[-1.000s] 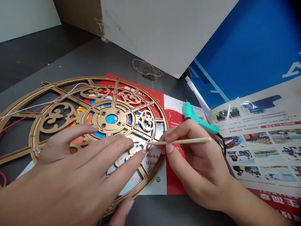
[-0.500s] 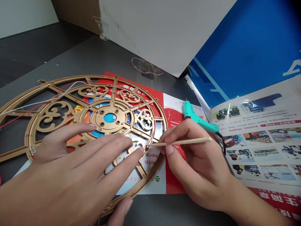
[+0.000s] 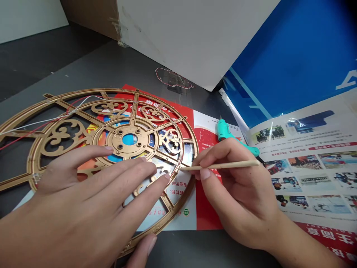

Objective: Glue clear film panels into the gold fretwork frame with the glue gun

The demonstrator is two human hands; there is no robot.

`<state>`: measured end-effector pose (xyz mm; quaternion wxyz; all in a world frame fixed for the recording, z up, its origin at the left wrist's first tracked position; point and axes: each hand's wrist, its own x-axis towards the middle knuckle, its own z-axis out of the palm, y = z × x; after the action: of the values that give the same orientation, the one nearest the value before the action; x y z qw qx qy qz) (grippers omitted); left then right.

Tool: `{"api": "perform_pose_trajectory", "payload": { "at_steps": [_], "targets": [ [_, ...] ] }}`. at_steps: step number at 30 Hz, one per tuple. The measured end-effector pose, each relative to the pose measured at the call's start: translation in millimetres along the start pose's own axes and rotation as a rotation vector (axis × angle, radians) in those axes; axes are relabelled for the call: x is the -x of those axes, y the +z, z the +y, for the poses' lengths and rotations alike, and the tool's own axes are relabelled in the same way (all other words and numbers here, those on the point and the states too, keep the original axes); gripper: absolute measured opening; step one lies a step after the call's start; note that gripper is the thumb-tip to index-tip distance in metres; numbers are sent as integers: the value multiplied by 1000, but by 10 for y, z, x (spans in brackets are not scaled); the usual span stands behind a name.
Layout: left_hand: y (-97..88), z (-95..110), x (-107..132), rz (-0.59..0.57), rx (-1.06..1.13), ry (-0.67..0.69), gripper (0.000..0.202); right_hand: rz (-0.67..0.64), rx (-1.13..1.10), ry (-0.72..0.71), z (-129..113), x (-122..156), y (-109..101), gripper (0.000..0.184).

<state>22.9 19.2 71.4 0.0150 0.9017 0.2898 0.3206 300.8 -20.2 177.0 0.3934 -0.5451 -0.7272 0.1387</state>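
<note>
A round gold fretwork wheel lies flat on a red and white leaflet. My left hand lies on it with fingers stretched flat, fingertips pressing a small gold scroll piece in one segment. My right hand pinches a thin wooden stick, its tip pointing left at the wheel's rim beside that segment. Red and white wires run across the wheel's left side.
A teal glue gun lies just behind my right hand. A printed brochure and a blue sheet fill the right side. A white board and a clear plastic offcut sit at the back on the dark table.
The stick and my right hand have shifted slightly up and to the right, so the tip has drawn back a little from the scroll piece. My left hand stays pressed down.
</note>
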Motion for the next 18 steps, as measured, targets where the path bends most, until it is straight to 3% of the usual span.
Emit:
{"api": "perform_pose_trajectory", "payload": {
  "at_steps": [5,9,13,18],
  "targets": [
    [321,116,180,-37,-25,10,69,-25,-55,-14,-6,-25,8,27],
    [397,113,207,-8,-39,32,72,-47,-122,-20,-1,-51,16,30],
    [309,33,210,13,-55,44,78,-35,-135,-30,-7,-39,16,30],
    [12,-48,-4,50,-69,63,81,-56,-152,-36,-6,-39,15,31]
  ]
}}
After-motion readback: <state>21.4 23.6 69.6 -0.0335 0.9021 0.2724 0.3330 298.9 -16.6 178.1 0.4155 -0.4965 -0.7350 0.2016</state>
